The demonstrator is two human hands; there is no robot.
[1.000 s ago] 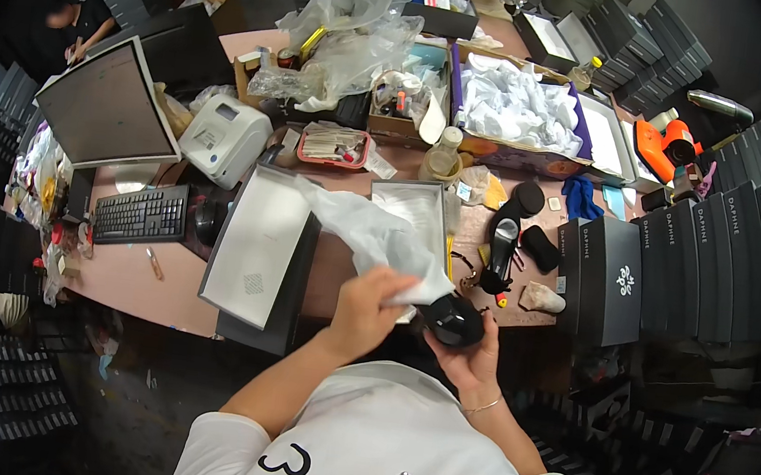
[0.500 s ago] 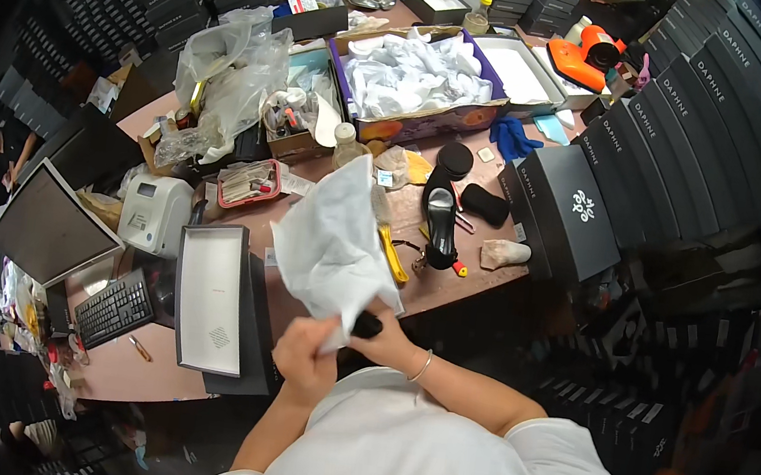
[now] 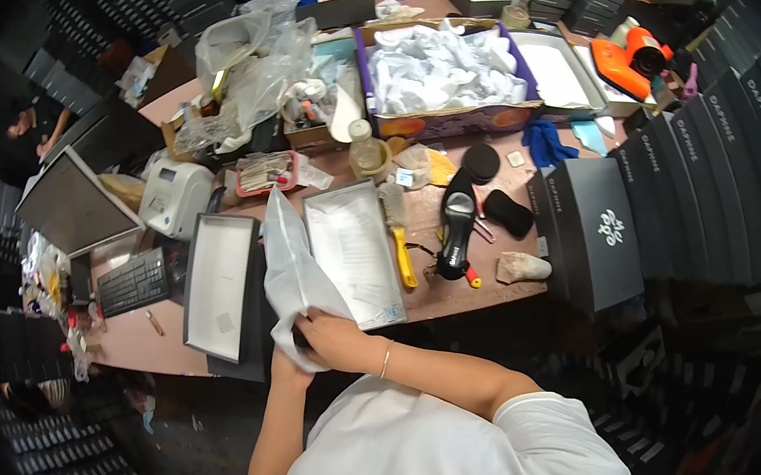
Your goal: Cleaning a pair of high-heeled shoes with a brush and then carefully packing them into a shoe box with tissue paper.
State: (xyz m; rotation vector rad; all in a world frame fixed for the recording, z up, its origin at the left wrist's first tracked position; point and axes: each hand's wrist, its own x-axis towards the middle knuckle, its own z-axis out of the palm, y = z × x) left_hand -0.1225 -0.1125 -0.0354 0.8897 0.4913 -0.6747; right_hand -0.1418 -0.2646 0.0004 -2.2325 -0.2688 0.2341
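A thin white sheet or bag (image 3: pixel 288 269) rises in front of me, its lower end at my hands. My right hand (image 3: pixel 330 337), a bracelet at its wrist, is closed at the sheet's lower edge around a mostly hidden black object (image 3: pixel 300 333). Behind the sheet's bottom is my left hand (image 3: pixel 290 373), its fingers covered. Just beyond lies an open shoebox part (image 3: pixel 395 319) with white paper inside. To its right a black high-heeled shoe (image 3: pixel 457 223) with a pale insole lies on the table, beside a yellow-handled brush (image 3: pixel 403 254).
An empty shoebox part (image 3: pixel 213 331) lies at left, near a keyboard (image 3: pixel 133 283), monitor (image 3: pixel 82 204) and white label printer (image 3: pixel 176 200). A purple-edged carton (image 3: pixel 450 125) holds crumpled white paper. Dark shoeboxes (image 3: pixel 587 238) stack at right. Another person's hands work at the far side.
The white sheet has swung left and down, uncovering the paper-lined box behind it. My hands have moved left, and the left one has gone behind the sheet. The view has shifted slightly.
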